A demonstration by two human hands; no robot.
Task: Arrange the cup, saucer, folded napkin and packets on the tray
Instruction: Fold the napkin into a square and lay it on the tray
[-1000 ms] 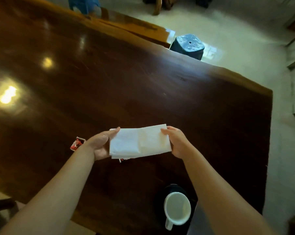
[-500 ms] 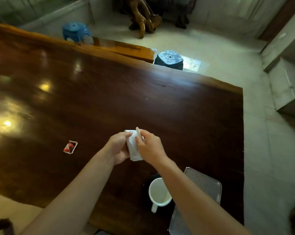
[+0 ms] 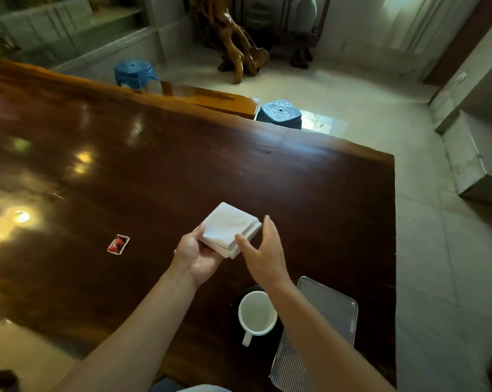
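A white napkin [image 3: 229, 227], folded into a small square, rests on the palm of my left hand [image 3: 198, 254], thumb at its left edge. My right hand [image 3: 263, 251] hovers just right of it, fingers spread, at most brushing its edge. A white cup [image 3: 256, 314] stands on a dark saucer [image 3: 235, 309] near the table's front edge, under my right forearm. The ribbed metal tray [image 3: 335, 306] lies to the right of the cup, partly hidden by that arm. One red packet [image 3: 118, 244] lies on the table to the left.
The dark glossy wooden table [image 3: 154, 171] ends at its right edge close beside the tray. Two blue stools [image 3: 280, 113] stand on the tiled floor beyond the far edge, with a carved wooden stump [image 3: 233, 46] further back.
The long napkin was brought together between both hands and is now a small square on my left palm. My right hand has let go of it. The view has tilted up.
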